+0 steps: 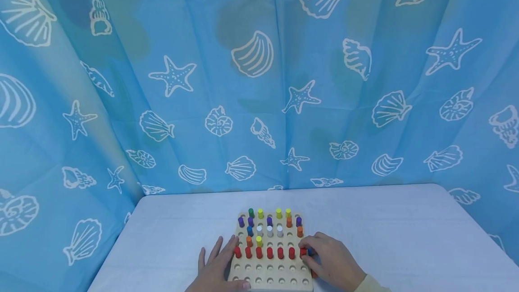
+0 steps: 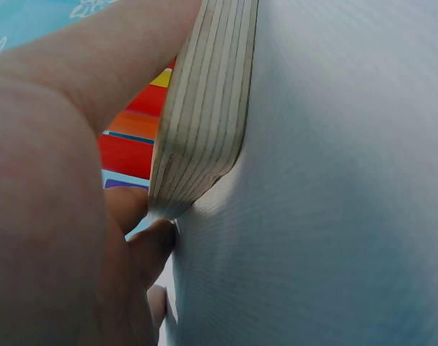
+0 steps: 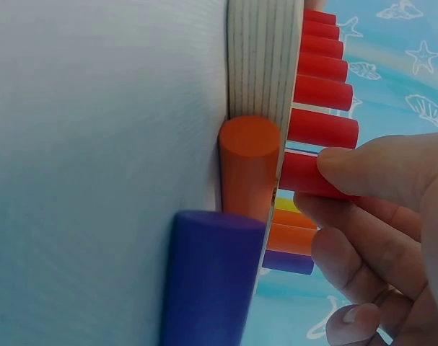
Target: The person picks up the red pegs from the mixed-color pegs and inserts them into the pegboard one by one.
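Observation:
A pale wooden pegboard [image 1: 259, 275] lies on the table, with coloured pegs standing in its holes. My right hand [image 1: 334, 260] pinches a red peg [image 3: 305, 173] between thumb and fingers at the right end of a row of red pegs [image 1: 269, 253]. That peg stands at the board's surface in the right wrist view. My left hand [image 1: 216, 267] rests at the board's left edge, fingers spread along the side and thumb on the near left part. In the left wrist view, fingertips [image 2: 154, 245] touch close to the board's layered edge [image 2: 204, 108].
An orange peg [image 3: 250, 173] and a dark blue peg [image 3: 215, 281] are on the table against the board's right side. Farther rows hold white [image 1: 269, 231], yellow [image 1: 279, 213], purple, orange, blue and green pegs. A blue shell-patterned curtain [image 1: 259, 102] hangs behind the white table [image 1: 170, 224].

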The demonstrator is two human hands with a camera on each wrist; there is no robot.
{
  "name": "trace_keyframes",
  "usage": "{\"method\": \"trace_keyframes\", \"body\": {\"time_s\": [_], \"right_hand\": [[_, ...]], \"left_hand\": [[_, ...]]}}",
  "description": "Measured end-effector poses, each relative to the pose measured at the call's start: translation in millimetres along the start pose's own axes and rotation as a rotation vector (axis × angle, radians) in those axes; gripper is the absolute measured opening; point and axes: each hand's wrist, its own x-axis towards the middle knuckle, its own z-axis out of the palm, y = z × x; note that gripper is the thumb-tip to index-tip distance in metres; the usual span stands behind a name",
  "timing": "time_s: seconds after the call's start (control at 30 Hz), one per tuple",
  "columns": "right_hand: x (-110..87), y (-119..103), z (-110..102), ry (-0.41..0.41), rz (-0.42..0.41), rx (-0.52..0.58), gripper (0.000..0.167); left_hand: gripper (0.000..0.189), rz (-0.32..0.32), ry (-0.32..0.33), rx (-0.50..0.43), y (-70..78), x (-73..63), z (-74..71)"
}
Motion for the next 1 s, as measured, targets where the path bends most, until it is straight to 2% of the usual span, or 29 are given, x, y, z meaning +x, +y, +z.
{"method": "trace_keyframes", "body": {"time_s": [0.3, 0.67, 0.83, 1.0], "right_hand": [[0.6, -1.7, -1.5, -0.013, 0.011, -0.006, 0.014], [-2.3, -5.3, -8.3, -0.027, 0.094, -0.03, 0.025], [-3.9, -4.7, -12.9, -0.011, 0.125, -0.077, 0.03], [-3.7, -2.7, -18.2, 0.027, 0.162, -0.103, 0.031]], "left_hand": [[0.116, -0.004, -0.004, 0.009, -0.2, 1.0, 0.0], [0.116, 0.01, -0.012, 0.007, 0.7, 1.7, -1.7], [0.117, 0.01, -0.016, 0.0, 0.2, 2.2, -2.6], [0.12, -0.021, 0.003, -0.013, -5.6, 3.1, -3.0]]}}
